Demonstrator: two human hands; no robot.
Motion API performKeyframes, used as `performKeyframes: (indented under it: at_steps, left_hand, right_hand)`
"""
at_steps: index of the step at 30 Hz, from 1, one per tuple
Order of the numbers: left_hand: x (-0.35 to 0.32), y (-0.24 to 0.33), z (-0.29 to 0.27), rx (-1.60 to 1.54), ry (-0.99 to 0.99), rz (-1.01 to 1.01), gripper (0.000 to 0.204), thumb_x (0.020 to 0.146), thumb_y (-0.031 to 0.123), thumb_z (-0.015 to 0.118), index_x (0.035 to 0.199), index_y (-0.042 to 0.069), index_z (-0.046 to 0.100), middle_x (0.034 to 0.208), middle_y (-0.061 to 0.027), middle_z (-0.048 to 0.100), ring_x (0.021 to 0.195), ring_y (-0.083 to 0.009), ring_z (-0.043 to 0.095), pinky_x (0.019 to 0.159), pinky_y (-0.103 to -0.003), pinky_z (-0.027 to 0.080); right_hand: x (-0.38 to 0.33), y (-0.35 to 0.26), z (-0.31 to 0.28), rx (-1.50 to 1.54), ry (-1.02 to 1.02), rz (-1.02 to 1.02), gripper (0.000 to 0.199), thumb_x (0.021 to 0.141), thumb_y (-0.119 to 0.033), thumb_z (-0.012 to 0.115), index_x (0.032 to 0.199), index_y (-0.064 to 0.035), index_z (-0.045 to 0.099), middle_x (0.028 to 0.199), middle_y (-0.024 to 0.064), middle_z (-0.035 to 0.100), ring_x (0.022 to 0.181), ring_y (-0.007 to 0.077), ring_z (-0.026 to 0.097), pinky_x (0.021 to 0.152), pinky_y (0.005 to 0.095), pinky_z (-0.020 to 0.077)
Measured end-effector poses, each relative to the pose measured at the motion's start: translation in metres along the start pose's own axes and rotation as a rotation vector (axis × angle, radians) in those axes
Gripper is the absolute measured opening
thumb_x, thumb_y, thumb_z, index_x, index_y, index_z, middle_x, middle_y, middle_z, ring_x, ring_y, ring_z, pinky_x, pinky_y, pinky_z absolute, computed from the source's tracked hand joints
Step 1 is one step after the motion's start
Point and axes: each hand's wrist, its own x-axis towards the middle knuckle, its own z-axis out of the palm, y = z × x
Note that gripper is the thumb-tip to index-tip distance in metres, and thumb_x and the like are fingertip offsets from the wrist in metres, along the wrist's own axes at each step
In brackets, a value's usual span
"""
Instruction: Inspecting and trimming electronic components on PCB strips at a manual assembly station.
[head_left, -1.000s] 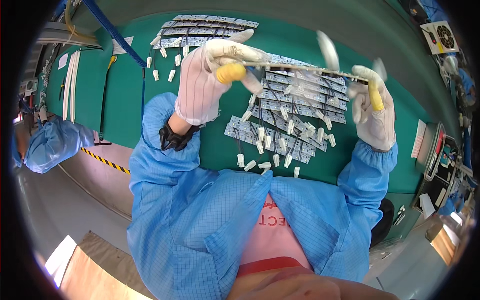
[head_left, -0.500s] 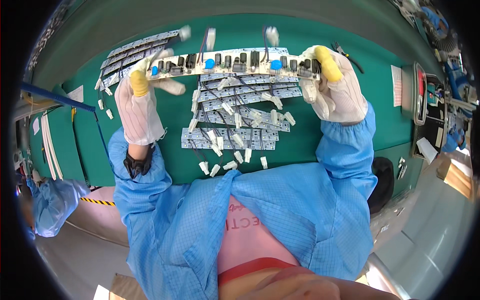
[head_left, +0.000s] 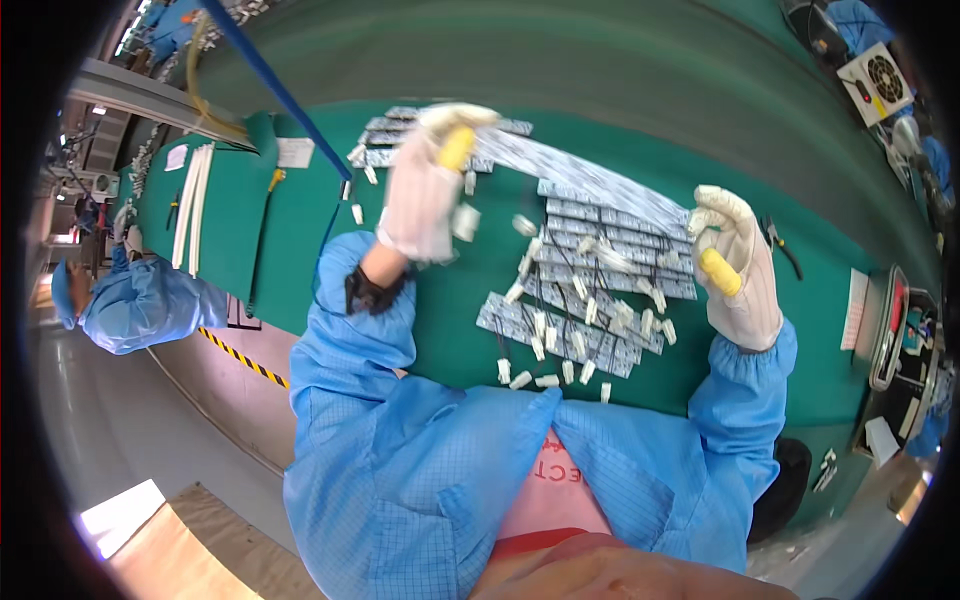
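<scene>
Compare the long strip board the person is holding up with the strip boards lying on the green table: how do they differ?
The held strip board is lifted between the left hand and right hand; the strip boards on the table lie flat, untouched. The held one looks blurred; those lying look sharp. The held one is single; the others are stacked in rows. All are long, narrow and pale grey.

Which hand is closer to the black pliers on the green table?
The right hand. It is just left of the black pliers in the picture, holding one end of a long strip. The left hand is far across the green table, holding the other end.

Motion blurs the long strip between the hands.
</scene>
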Motion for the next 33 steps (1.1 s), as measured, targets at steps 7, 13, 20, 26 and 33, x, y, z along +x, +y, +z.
performKeyframes:
  at_steps: [7, 13, 20, 26, 33]
  left_hand:
    - [0.094, -0.079, -0.124, 0.808, -0.13, 0.011, 0.026, 0.08, -0.001, 0.049, 0.097, 0.009, 0.067, 0.094, -0.0106, 0.063, 0.092, -0.0191, 0.062, 0.08, -0.031, 0.047]
    - [0.081, -0.064, -0.081, 0.602, -0.298, 0.232, 0.034, 0.084, 0.003, 0.047, 0.113, 0.014, 0.06, 0.109, -0.0099, 0.06, 0.105, -0.0314, 0.054, 0.098, -0.04, 0.039]
    - [0.02, -0.058, -0.085, 0.945, -0.366, 0.132, 0.029, 0.094, 0.031, 0.043, 0.116, 0.019, 0.057, 0.116, -0.0082, 0.055, 0.118, -0.028, 0.045, 0.1, -0.061, 0.023]
    - [0.012, -0.005, -0.071, 0.854, 0.051, 0.44, 0.048, 0.08, 0.007, 0.063, 0.126, 0.013, 0.048, 0.111, -0.0074, 0.061, 0.111, -0.0292, 0.052, 0.106, -0.051, 0.024]
    - [-0.028, 0.041, 0.016, -0.153, -0.288, 0.286, 0.072, 0.093, 0.058, 0.033, 0.137, 0.001, 0.034, 0.132, -0.0164, 0.046, 0.124, -0.0285, 0.042, 0.106, -0.041, 0.028]
  right_hand:
    - [0.014, 0.005, -0.012, -0.072, 0.083, 0.022, 0.058, 0.081, -0.033, 0.069, 0.124, -0.0035, 0.045, 0.093, -0.0005, 0.054, 0.063, 0.0033, 0.041, 0.05, 0.015, 0.0298]
    - [0.022, 0.016, -0.014, -0.125, 0.07, -0.109, 0.05, 0.084, -0.031, 0.06, 0.124, -0.004, 0.047, 0.094, 0.0, 0.057, 0.063, 0.0047, 0.046, 0.05, 0.0167, 0.0311]
    - [0.027, 0.028, -0.023, -0.684, 0.179, -0.227, 0.031, 0.085, -0.013, 0.06, 0.116, -0.0094, 0.054, 0.104, 0.006, 0.058, 0.101, 0.023, 0.056, 0.08, 0.0328, 0.0455]
    - [0.033, 0.049, -0.032, -1.285, 0.059, -0.32, 0.041, 0.06, 0.003, 0.076, 0.093, -0.0107, 0.055, 0.116, 0.0082, 0.054, 0.123, 0.0356, 0.042, 0.095, 0.0442, 0.0397]
    - [-0.002, -0.006, -0.016, 0.077, 0.054, -0.234, 0.029, 0.084, -0.017, 0.065, 0.107, -0.0034, 0.052, 0.091, 0.0077, 0.056, 0.077, 0.0127, 0.058, 0.058, 0.0219, 0.0477]
